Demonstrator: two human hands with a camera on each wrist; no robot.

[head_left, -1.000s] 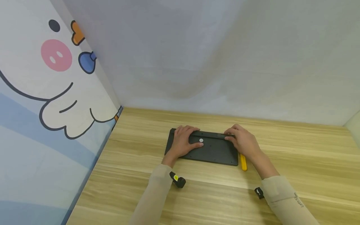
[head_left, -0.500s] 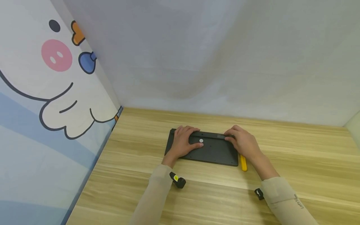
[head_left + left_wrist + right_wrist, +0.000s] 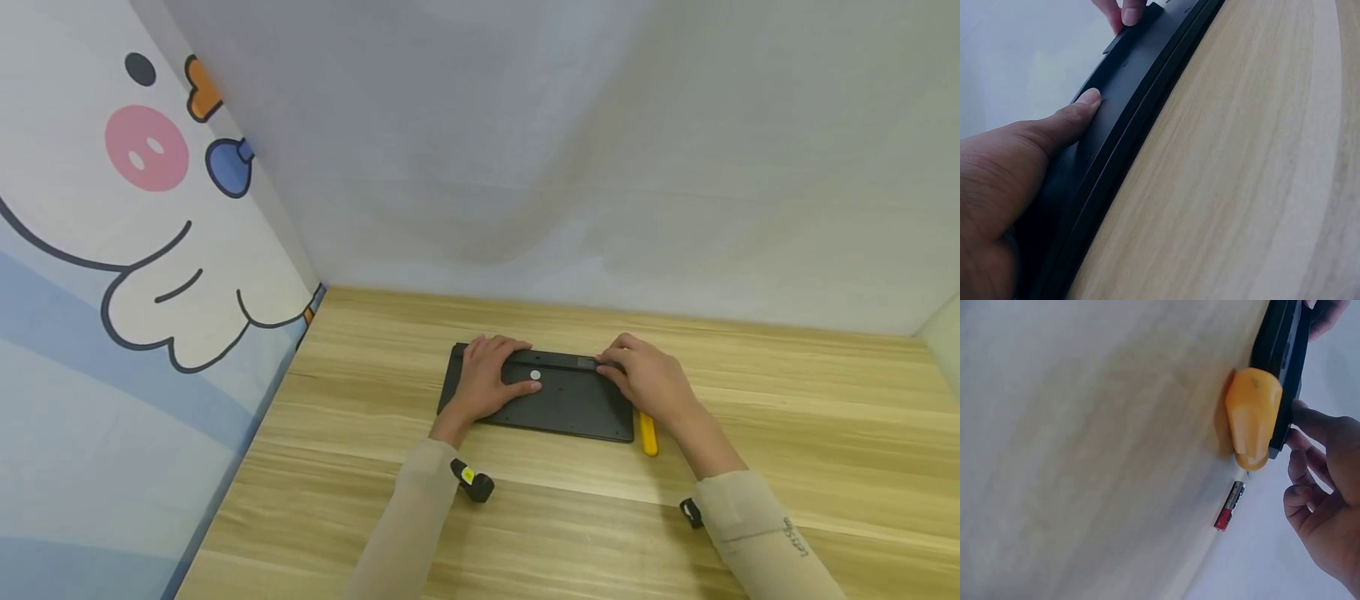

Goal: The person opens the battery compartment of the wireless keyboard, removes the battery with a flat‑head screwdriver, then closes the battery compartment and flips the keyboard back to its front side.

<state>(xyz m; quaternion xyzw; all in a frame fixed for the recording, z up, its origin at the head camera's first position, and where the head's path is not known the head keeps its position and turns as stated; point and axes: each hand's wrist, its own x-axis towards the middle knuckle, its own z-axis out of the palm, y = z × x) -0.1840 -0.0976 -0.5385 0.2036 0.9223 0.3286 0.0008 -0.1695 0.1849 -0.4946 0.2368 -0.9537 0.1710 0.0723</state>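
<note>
A black keyboard (image 3: 573, 408) lies face down on the table, its raised ridge along the far side. My left hand (image 3: 486, 382) grips its left part, fingers over the far edge and thumb flat on the underside; that thumb also shows in the left wrist view. At the far right corner my right hand (image 3: 651, 379) pinches the ridge between thumb and fingers, beside a small greyish panel (image 3: 586, 362). In the right wrist view the thumb and forefinger meet the keyboard's end (image 3: 1280, 434), while the other fingers are curled.
A yellow handle (image 3: 648, 433) of a tool lies right beside the keyboard's right edge. Past it sits a red and black battery (image 3: 1230, 506), hidden from the head view. A pale wall (image 3: 600, 167) rises behind the wooden table (image 3: 375, 350); a cartoon panel (image 3: 60, 333) stands at left.
</note>
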